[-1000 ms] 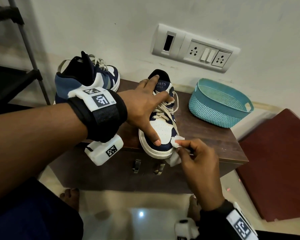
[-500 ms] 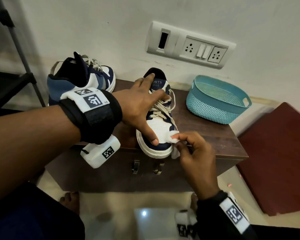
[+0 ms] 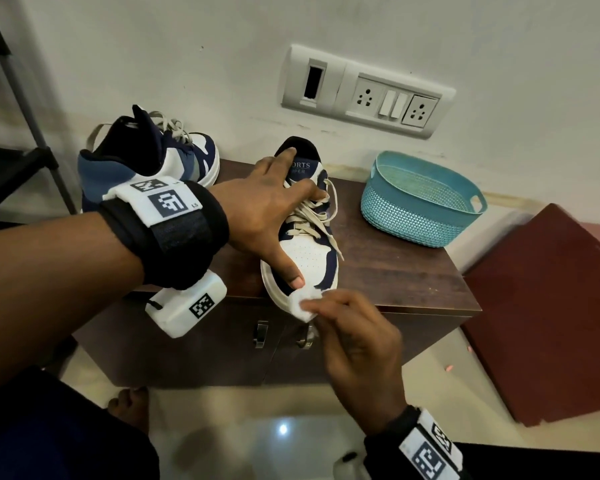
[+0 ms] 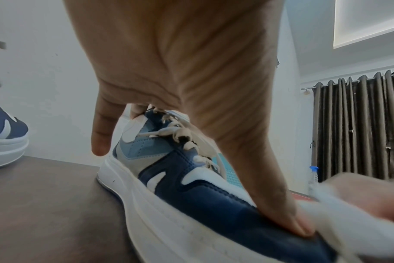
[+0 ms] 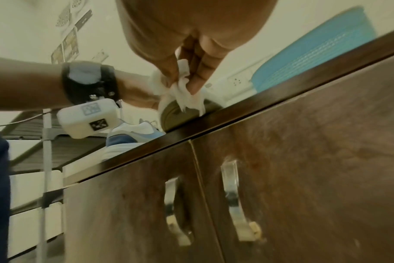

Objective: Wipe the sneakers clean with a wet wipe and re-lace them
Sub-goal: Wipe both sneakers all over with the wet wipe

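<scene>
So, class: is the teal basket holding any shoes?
No: the teal basket shows only its bare mesh floor, while both sneakers sit on the cabinet top.

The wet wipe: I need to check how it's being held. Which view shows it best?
The right wrist view: the wet wipe shows bunched between the right hand's fingers. The head view shows a white patch at the sneaker's toe; the left wrist view, only a blur.
</scene>
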`<act>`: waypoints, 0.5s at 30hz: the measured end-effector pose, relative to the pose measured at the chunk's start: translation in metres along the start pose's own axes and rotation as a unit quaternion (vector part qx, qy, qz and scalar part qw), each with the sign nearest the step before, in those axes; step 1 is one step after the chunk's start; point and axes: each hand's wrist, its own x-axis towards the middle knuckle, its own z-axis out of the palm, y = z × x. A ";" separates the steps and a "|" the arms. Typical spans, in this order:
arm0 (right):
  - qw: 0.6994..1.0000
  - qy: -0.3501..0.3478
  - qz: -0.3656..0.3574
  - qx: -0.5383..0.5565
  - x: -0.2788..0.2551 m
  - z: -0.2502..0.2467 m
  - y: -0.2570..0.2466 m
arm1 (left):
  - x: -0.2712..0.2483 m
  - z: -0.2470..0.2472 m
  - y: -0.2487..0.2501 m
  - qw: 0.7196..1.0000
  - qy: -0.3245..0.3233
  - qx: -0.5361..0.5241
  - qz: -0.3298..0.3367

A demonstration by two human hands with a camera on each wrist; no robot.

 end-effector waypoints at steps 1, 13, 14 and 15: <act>0.999 0.037 0.018 -0.001 0.005 -0.002 0.007 | 0.000 0.000 0.000 1.000 0.000 0.001 -0.002; 0.996 0.050 0.080 -0.003 0.019 -0.003 0.007 | 0.000 0.000 0.003 1.000 -0.006 0.007 -0.006; 0.999 0.009 0.050 -0.016 0.016 0.000 -0.001 | 0.001 0.000 0.002 1.000 -0.005 0.008 -0.004; 0.999 -0.023 0.023 -0.025 0.014 0.000 -0.006 | 0.001 0.000 0.002 1.000 -0.005 0.008 -0.003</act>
